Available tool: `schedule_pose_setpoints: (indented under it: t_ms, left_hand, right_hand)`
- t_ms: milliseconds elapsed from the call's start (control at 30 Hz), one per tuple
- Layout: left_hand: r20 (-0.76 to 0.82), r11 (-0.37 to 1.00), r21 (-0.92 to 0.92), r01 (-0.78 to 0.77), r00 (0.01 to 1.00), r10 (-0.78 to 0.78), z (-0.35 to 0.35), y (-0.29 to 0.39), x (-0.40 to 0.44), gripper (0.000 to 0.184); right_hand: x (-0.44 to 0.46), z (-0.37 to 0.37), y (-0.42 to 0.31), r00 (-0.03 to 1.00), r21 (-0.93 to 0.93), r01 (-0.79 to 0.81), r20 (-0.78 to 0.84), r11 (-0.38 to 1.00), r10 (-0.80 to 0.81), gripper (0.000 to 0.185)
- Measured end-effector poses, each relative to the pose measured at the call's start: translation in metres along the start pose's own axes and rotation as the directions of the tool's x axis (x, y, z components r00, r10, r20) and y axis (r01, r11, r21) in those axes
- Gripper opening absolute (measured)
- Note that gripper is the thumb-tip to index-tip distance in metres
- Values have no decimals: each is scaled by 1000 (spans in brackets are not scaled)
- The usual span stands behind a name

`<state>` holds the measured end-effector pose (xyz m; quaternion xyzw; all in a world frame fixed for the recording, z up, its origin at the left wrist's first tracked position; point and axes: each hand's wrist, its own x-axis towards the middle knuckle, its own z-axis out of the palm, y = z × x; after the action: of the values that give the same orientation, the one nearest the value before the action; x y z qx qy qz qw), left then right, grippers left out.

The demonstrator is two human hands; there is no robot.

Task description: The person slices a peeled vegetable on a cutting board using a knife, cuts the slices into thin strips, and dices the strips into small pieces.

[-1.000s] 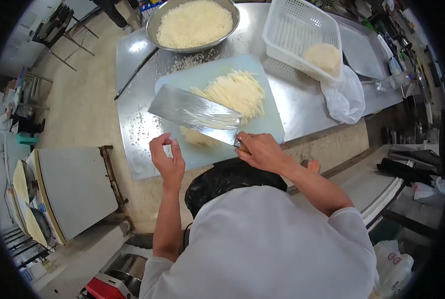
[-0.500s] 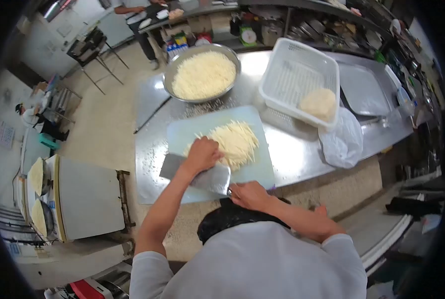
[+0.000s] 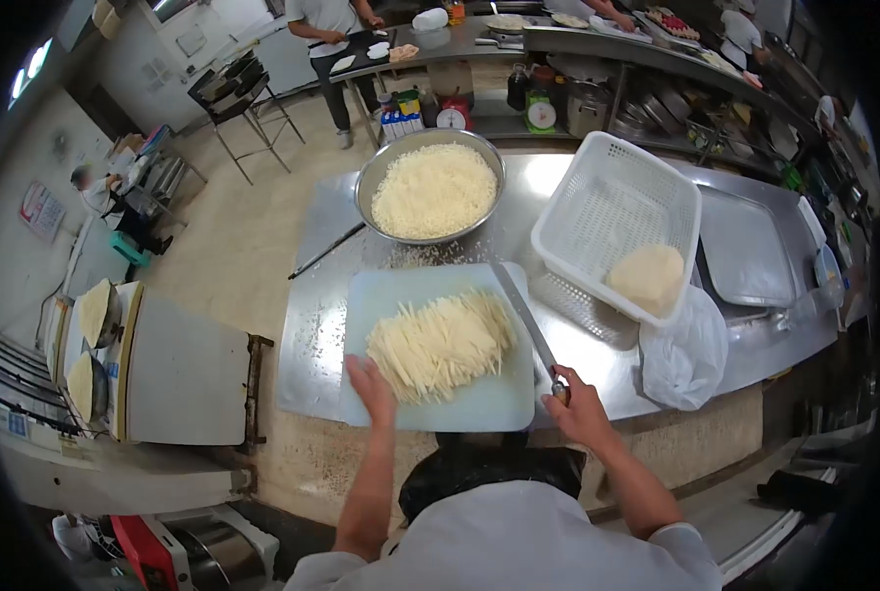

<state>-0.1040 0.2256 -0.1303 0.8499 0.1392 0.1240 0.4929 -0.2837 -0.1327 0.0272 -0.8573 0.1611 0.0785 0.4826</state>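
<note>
A wide pile of pale vegetable strips (image 3: pixel 440 345) lies on a light green cutting board (image 3: pixel 376 286). At the pile's lower left, my left hand (image 3: pixel 373 391) is open, its fingers stretched beside the strips. My right hand (image 3: pixel 580 412) grips the handle of a cleaver (image 3: pixel 524 313). The blade stands nearly edge-on along the board's right side, apart from most of the pile. Beyond the board, a metal bowl (image 3: pixel 363 197) is heaped with finely cut pale bits (image 3: pixel 435 192).
A white perforated basket (image 3: pixel 597 187) holds a large pale peeled piece (image 3: pixel 649 278). Near it are a plastic bag (image 3: pixel 684 350) and a metal tray (image 3: pixel 750 246). A thin dark rod (image 3: pixel 326 249) lies left of the bowl. Other people (image 3: pixel 326 34) stand at the far counters.
The cleaver has swung from lying across the lower board to its right side. My left hand has moved off the strips and blade to the lower left. The pile is spread wider.
</note>
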Motion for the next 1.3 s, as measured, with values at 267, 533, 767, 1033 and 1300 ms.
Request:
schedule_pose_setpoints:
  t_ms: [267,533,767,1033,1300]
  left_hand:
    - [-121,986,169,-4,992,25,41,61,-32,71]
    - [219,955,155,-254,951,218,52,71,28,61]
    - [80,848,325,-419,905,417,32,139,-33,35]
    - [81,823,391,-411,907,414,41,133,-63,23]
    - [12,794,167,-584,807,591,76,169,-72,44]
  right_hand:
    - [17,24,-7,980,15,46,195,999,-48,51]
    - [6,7,20,912,602,-368,382,708,149,38]
    - [10,17,80,860,732,-494,490,469,141,24]
    - [10,12,85,826,727,-552,545,409,145,22]
    - [10,7,78,815,692,-553,566,465,126,24]
